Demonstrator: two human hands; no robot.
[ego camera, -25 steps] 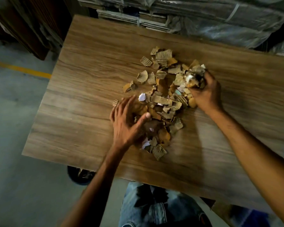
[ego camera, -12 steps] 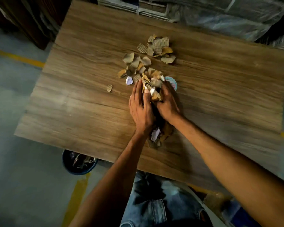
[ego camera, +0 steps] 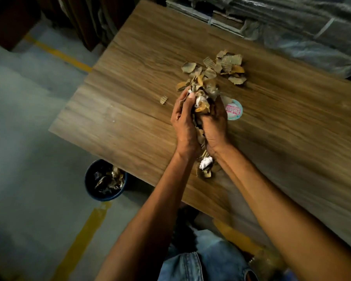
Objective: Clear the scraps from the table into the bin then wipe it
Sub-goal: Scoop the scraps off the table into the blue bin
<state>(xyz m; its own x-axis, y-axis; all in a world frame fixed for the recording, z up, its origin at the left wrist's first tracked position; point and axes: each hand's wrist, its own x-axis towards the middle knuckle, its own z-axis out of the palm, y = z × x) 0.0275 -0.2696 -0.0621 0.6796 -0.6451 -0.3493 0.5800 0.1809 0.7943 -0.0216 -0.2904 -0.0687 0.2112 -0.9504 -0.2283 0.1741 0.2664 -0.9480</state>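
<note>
A bundle of cardboard and paper scraps is squeezed between my left hand and my right hand, palms facing each other above the wooden table. More torn cardboard scraps lie on the table beyond my fingers, with one small piece apart to the left. A few scraps and a white paper wad lie below my wrists. A round pink-and-teal lid lies just right of my right hand. The blue bin stands on the floor by the table's near left edge, with scraps inside.
Plastic-wrapped stacks line the table's far side. Dark wooden panels stand at the far left. The grey floor carries yellow lines. My jeans show at the bottom edge.
My two hands came together from either side of the pile and now squeeze a bundle of scraps between them. The view swung, bringing the bin more into view.
</note>
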